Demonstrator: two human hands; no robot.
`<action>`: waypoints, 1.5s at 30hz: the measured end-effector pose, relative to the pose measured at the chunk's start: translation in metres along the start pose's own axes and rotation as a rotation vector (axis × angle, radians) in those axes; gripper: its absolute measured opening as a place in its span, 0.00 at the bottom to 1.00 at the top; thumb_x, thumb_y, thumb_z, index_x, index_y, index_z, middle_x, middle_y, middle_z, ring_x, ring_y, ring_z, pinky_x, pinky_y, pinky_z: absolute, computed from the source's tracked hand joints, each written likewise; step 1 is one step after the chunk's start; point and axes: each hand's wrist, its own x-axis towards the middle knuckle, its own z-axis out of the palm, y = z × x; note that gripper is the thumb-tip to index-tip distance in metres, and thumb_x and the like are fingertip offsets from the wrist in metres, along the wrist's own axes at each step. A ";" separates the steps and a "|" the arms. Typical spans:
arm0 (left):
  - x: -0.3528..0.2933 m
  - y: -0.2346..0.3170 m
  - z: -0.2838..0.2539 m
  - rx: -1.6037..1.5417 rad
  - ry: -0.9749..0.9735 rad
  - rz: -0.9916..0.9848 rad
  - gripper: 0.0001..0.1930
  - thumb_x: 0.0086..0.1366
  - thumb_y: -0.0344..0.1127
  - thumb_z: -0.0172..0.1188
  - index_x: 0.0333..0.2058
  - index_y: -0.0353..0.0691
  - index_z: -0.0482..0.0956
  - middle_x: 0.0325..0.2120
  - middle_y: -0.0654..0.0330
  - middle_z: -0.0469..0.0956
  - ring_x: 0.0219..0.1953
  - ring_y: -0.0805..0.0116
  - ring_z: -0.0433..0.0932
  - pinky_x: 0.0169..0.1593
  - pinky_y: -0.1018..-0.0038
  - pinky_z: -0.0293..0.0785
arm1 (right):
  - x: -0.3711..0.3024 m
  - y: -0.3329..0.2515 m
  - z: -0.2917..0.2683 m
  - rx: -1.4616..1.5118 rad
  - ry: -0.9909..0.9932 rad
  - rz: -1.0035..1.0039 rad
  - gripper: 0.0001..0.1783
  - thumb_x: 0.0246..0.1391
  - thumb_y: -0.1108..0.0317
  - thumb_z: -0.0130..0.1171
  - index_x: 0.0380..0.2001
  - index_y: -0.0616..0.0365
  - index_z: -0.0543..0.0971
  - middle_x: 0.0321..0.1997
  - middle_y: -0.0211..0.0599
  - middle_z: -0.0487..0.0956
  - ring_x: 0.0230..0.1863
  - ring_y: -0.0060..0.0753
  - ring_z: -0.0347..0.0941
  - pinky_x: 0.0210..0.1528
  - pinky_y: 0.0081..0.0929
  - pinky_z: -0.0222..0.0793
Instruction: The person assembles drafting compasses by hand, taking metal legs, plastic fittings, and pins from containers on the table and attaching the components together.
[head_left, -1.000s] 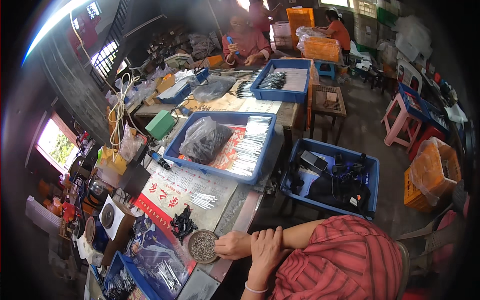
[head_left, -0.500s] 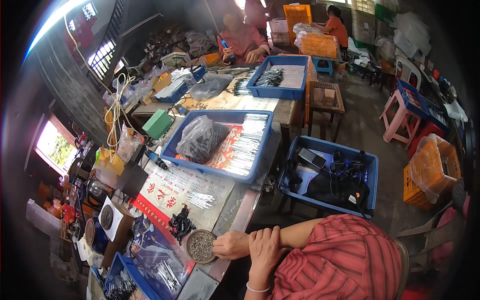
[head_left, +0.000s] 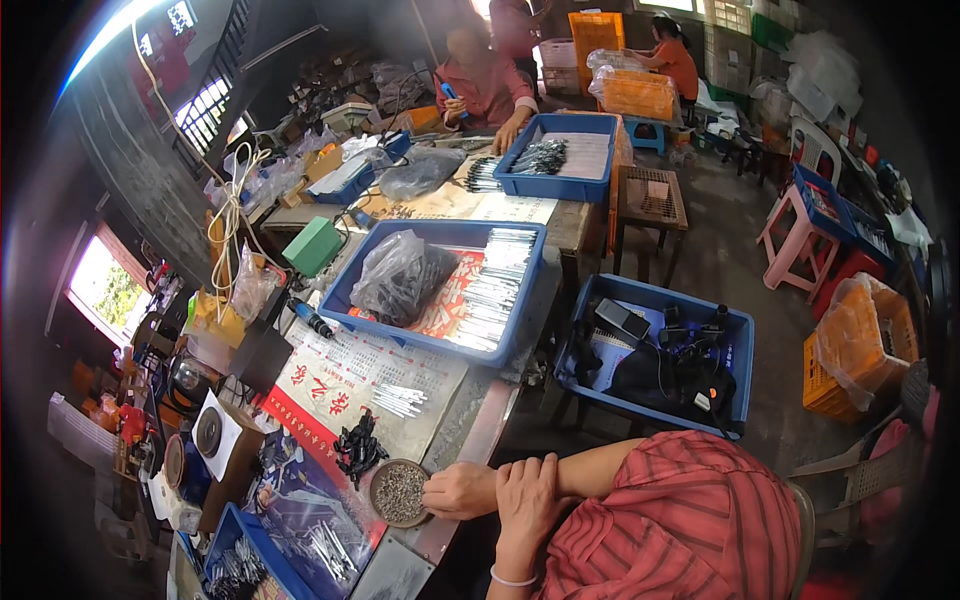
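A: What lies left of the bowl (head_left: 374, 492)?
B: A tray (head_left: 262, 548) of slim parts (head_left: 237, 570), then, just beside the bowl, a pile of black pieces (head_left: 359, 448). White rods (head_left: 399, 400) lie just beyond the bowl, probably grouped to be easy to pick from.
A: And the bowl?
B: It holds small metal bits (head_left: 401, 491); its raised rim likely keeps them from scattering.
A: The right hand (head_left: 460, 491)?
B: Curled at the bowl's right rim. From this angle I can't tell whether the fingers pinch any bits.
A: The left hand (head_left: 527, 492)?
B: Right of the bowl, past the right hand, fingers laid out flat across the right wrist, perhaps to rest or steady it.
A: Farther right?
B: A gear tray (head_left: 640, 407), well apart from the bowl.
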 end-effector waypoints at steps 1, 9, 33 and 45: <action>0.000 0.000 -0.001 0.004 -0.003 0.005 0.35 0.37 0.50 0.70 0.45 0.39 0.73 0.30 0.60 0.71 0.37 0.63 0.71 0.46 0.66 0.61 | 0.000 0.000 0.001 0.002 -0.002 -0.006 0.09 0.46 0.69 0.56 0.21 0.57 0.67 0.21 0.34 0.65 0.23 0.35 0.68 0.22 0.29 0.65; -0.001 0.001 -0.002 -0.017 0.000 -0.003 0.34 0.36 0.48 0.70 0.44 0.40 0.73 0.31 0.60 0.72 0.37 0.61 0.72 0.46 0.66 0.61 | -0.001 -0.001 0.001 0.003 -0.014 0.020 0.09 0.46 0.69 0.57 0.21 0.57 0.67 0.21 0.34 0.65 0.23 0.35 0.68 0.23 0.30 0.65; -0.008 -0.015 0.006 -0.089 0.133 0.030 0.29 0.41 0.46 0.66 0.42 0.38 0.71 0.28 0.59 0.70 0.35 0.62 0.71 0.42 0.67 0.63 | 0.012 -0.007 -0.004 -0.044 -0.096 0.032 0.06 0.44 0.70 0.59 0.22 0.57 0.71 0.21 0.32 0.67 0.22 0.32 0.68 0.23 0.27 0.66; -0.015 -0.033 0.021 -0.123 0.243 0.127 0.21 0.51 0.33 0.50 0.44 0.32 0.71 0.28 0.59 0.69 0.33 0.64 0.69 0.40 0.70 0.63 | 0.019 -0.006 -0.001 -0.074 -0.179 0.104 0.06 0.43 0.71 0.60 0.24 0.57 0.73 0.20 0.33 0.67 0.21 0.33 0.68 0.22 0.27 0.65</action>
